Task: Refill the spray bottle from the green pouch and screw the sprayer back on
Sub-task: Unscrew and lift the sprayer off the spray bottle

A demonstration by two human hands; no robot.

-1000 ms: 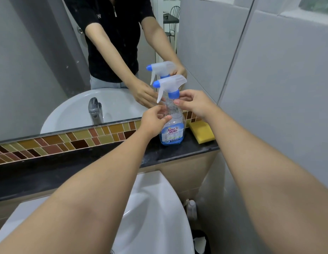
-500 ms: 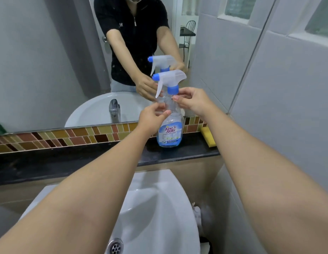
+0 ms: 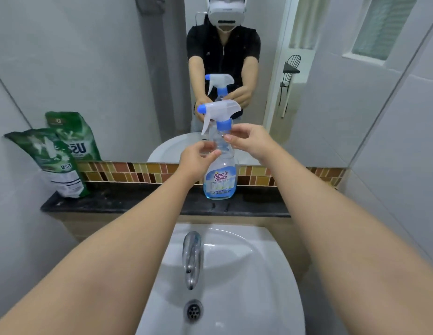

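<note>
Clear plastic spray bottle (image 3: 220, 172) stands upright on the black worktop (image 3: 128, 201); right hand (image 3: 249, 141) pinches its neck beside the blue collar, left hand (image 3: 198, 158) steadies the shoulder.

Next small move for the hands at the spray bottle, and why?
Probably unscrew the blue collar: the right hand pinches just below it, the left hand steadies the spray bottle at its neck, the sprayer is still on, and the green pouch stands untouched on the ledge.
</note>
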